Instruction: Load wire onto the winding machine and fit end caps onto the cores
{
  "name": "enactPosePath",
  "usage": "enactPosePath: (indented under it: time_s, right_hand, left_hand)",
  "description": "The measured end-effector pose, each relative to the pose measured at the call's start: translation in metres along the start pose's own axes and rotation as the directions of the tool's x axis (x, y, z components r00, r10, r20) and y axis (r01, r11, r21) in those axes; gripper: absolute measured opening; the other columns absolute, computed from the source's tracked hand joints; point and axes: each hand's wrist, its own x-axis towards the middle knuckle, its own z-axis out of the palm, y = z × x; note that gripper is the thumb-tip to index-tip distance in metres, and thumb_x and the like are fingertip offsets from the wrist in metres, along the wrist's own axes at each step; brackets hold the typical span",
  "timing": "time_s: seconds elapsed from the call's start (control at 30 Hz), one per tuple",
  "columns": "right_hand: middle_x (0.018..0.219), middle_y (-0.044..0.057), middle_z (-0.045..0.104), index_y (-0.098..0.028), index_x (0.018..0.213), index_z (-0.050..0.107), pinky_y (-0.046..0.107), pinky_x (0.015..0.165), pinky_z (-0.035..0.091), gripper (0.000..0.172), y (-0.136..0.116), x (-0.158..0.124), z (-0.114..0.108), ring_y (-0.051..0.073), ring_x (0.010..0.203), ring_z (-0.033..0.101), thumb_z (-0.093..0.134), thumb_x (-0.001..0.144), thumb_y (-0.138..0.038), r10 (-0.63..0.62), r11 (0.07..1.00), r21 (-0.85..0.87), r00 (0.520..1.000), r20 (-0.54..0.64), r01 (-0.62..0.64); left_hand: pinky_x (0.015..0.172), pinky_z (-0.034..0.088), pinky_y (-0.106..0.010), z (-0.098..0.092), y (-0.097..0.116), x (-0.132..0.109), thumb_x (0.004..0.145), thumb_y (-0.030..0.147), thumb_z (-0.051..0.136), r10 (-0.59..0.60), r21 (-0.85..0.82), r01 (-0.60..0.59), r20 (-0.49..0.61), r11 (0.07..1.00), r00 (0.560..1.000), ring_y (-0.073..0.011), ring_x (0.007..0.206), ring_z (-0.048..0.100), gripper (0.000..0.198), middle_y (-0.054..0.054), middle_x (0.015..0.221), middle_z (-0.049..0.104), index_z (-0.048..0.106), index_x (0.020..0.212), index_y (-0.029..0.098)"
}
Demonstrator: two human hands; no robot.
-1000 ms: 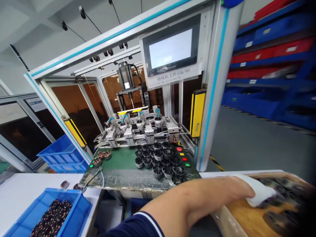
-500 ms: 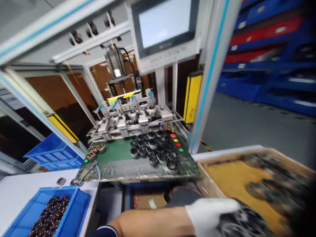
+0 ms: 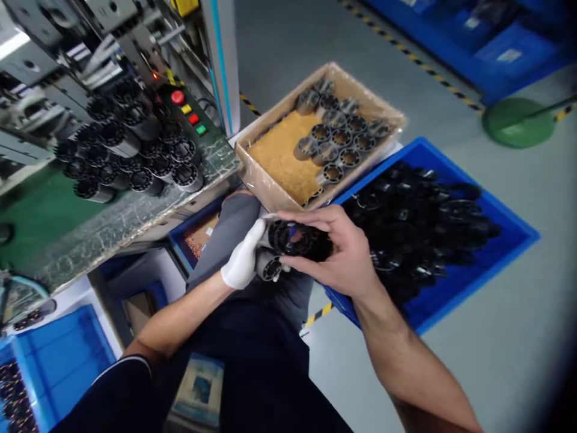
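In a white glove, my left hand (image 3: 243,257) is closed around two grey slotted metal stator cores (image 3: 267,266), held side by side above my lap. My bare right hand (image 3: 346,252) grips black plastic slotted rings (image 3: 321,243) between thumb and fingers, against the open end of the upper core. How far the rings sit in that core I cannot tell. To the right stands a blue bin (image 3: 518,231) heaped with black plastic parts. Beyond my hands, a carton (image 3: 265,180) holds several more cores standing on brown board.
Cores with black ends are stacked on the green bench (image 3: 31,207), beside coloured buttons (image 3: 187,109) and a metal fixture (image 3: 49,90). A blue bin (image 3: 67,346) with copper-wound parts is at lower left. A green round base (image 3: 518,123) stands on the floor.
My view has swung down and right. My left hand has come back from the carton to above my lap with the cores. My right hand has come into view, holding black rings.
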Motion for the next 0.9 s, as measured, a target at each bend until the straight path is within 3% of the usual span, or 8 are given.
enactPosePath:
  time_s: [0.1, 0.2, 0.3, 0.4, 0.47, 0.57, 0.77, 0.9]
  right_hand:
    - [0.134, 0.006, 0.078, -0.032, 0.133, 0.075, 0.046, 0.111, 0.065, 0.055, -0.003, -0.001, -0.003, 0.029, 0.126, 0.076, 0.100, 0.084, -0.033, -0.071, 0.984, -0.162, 0.997, 0.000, 0.070]
    - [0.124, 0.005, 0.078, -0.031, 0.131, 0.078, 0.044, 0.099, 0.066, 0.051, 0.001, 0.000, -0.007, 0.028, 0.115, 0.076, 0.098, 0.084, -0.032, -0.148, 0.959, -0.250, 0.988, -0.033, 0.135]
    - [0.121, 0.006, 0.079, -0.027, 0.133, 0.078, 0.040, 0.091, 0.065, 0.055, 0.005, 0.000, -0.004, 0.027, 0.109, 0.076, 0.098, 0.082, -0.029, -0.203, 0.955, -0.231, 0.978, -0.049, 0.186]
    - [0.122, 0.006, 0.080, -0.025, 0.132, 0.079, 0.040, 0.095, 0.063, 0.055, 0.008, -0.001, 0.000, 0.026, 0.111, 0.076, 0.098, 0.080, -0.025, -0.227, 0.954, -0.211, 0.973, -0.051, 0.212]
    - [0.121, 0.005, 0.081, -0.024, 0.130, 0.079, 0.039, 0.095, 0.063, 0.053, 0.009, -0.003, 0.000, 0.025, 0.111, 0.077, 0.099, 0.080, -0.023, -0.239, 0.952, -0.208, 0.970, -0.050, 0.224]
    - [0.117, 0.005, 0.082, -0.022, 0.126, 0.081, 0.038, 0.089, 0.063, 0.052, 0.010, -0.005, 0.001, 0.023, 0.104, 0.077, 0.101, 0.078, -0.021, -0.246, 0.955, -0.189, 0.967, -0.073, 0.229]
    - [0.113, 0.007, 0.082, -0.016, 0.122, 0.082, 0.037, 0.089, 0.063, 0.057, 0.014, -0.007, 0.007, 0.022, 0.102, 0.077, 0.106, 0.071, -0.018, -0.237, 0.962, -0.175, 0.960, -0.147, 0.210]
    - [0.114, 0.009, 0.082, -0.013, 0.120, 0.082, 0.035, 0.091, 0.064, 0.052, 0.015, -0.007, 0.007, 0.022, 0.104, 0.078, 0.104, 0.073, -0.012, -0.311, 0.934, -0.221, 0.944, -0.106, 0.282]
  left_hand:
    - [0.090, 0.069, -0.041, 0.010, 0.005, -0.008, 0.098, 0.078, 0.067, 0.088, 0.094, -0.086, -0.018, 0.992, 0.996, -0.0308, 0.113, 0.078, 0.068, -0.007, 0.130, 0.079, 0.073, 0.139, 0.024]
    - [0.103, 0.066, -0.043, 0.013, 0.010, -0.015, 0.107, 0.071, 0.060, 0.202, 0.184, -0.197, -0.008, 0.963, 0.979, -0.0294, 0.116, 0.078, 0.056, -0.006, 0.132, 0.079, 0.076, 0.132, 0.023]
    - [0.126, 0.052, -0.039, 0.012, 0.011, -0.017, 0.114, 0.058, 0.056, 0.342, 0.233, -0.341, 0.037, 0.911, 0.939, -0.0266, 0.137, 0.069, 0.044, -0.004, 0.140, 0.076, 0.078, 0.128, 0.022]
    - [0.139, 0.035, -0.035, 0.009, 0.011, -0.016, 0.116, 0.054, 0.053, 0.345, 0.213, -0.356, 0.085, 0.910, 0.935, -0.0240, 0.156, 0.054, 0.039, 0.000, 0.149, 0.071, 0.077, 0.129, 0.027]
    - [0.140, 0.033, -0.033, 0.006, 0.010, -0.015, 0.117, 0.052, 0.053, 0.342, 0.230, -0.361, 0.119, 0.904, 0.932, -0.0229, 0.159, 0.051, 0.036, 0.002, 0.151, 0.069, 0.078, 0.128, 0.029]
    - [0.136, 0.040, -0.034, 0.003, 0.009, -0.013, 0.117, 0.049, 0.052, 0.352, 0.268, -0.385, 0.166, 0.883, 0.921, -0.0231, 0.150, 0.058, 0.033, 0.001, 0.147, 0.071, 0.077, 0.127, 0.030]
    - [0.128, 0.048, -0.034, 0.002, 0.013, -0.012, 0.116, 0.051, 0.054, 0.347, 0.338, -0.377, 0.149, 0.862, 0.926, -0.0244, 0.143, 0.064, 0.033, -0.001, 0.140, 0.073, 0.075, 0.126, 0.028]
    - [0.125, 0.052, -0.036, 0.001, 0.017, -0.012, 0.115, 0.049, 0.056, 0.346, 0.371, -0.391, 0.183, 0.842, 0.920, -0.0251, 0.134, 0.066, 0.032, -0.005, 0.134, 0.073, 0.074, 0.125, 0.025]
